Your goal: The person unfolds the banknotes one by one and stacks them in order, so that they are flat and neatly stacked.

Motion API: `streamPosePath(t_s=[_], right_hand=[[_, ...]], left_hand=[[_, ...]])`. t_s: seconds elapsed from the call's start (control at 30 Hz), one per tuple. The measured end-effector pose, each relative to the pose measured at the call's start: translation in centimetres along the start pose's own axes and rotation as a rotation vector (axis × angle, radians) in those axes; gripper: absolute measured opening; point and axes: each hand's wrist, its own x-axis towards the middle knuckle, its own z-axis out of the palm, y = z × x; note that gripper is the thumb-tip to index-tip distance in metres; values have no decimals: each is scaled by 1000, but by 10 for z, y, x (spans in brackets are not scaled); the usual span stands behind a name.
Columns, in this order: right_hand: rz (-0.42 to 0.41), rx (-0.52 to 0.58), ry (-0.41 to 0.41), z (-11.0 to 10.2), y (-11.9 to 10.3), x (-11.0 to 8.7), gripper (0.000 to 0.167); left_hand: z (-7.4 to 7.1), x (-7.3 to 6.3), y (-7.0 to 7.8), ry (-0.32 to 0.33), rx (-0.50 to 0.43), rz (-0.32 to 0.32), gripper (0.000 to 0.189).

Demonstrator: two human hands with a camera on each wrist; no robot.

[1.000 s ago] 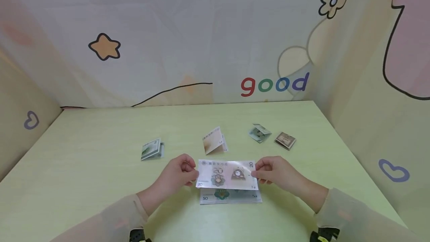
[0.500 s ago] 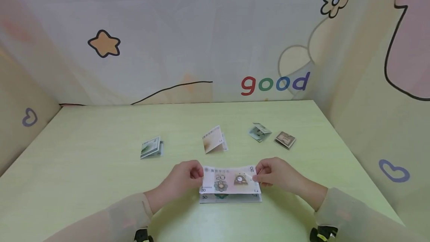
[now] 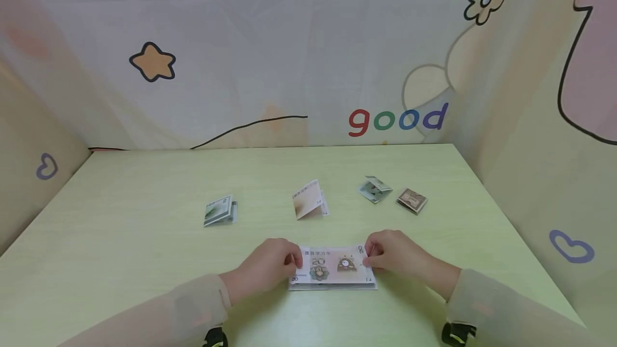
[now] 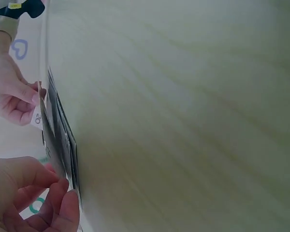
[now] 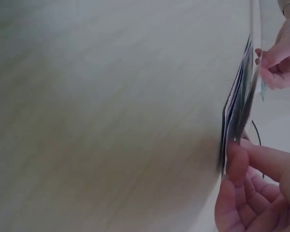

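Banknote edges between both hands

A pale green, wood-grain table carries a flat stack of paper play banknotes at its near middle. Farther back lie four folded notes: a greenish one at left, a tented pink-white one in the middle, a small green one and a brown one at right.
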Motion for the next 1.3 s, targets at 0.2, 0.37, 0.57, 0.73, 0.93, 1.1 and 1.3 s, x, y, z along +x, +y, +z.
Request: streamPosePath(t_s=[0.2,0.37,0.57,0.73,0.93,1.1,1.3], right_hand=[[58,-82,-23,3,-6,2,14],[75,-176,-27,7,-16,-1,38],[-20,-475,8,12,-25,-8,29],[-231,-693,16,17,-26,-14,26],[-346,-838,-13,30,-28,-25,46],[-342,-869,-3,40,-35,-31,55],[-307,-909,3,46,-43,-30,56]], left_hand=[[4,3,4,-33,118,-37,13],[4,4,8,-35,257,-3,16],[0,1,9,-62,416,64,18],[-2,-2,9,-65,516,198,11],[-3,-4,10,-85,600,294,8],[-6,-4,8,-99,612,332,9],[-8,0,2,-112,500,297,17]])
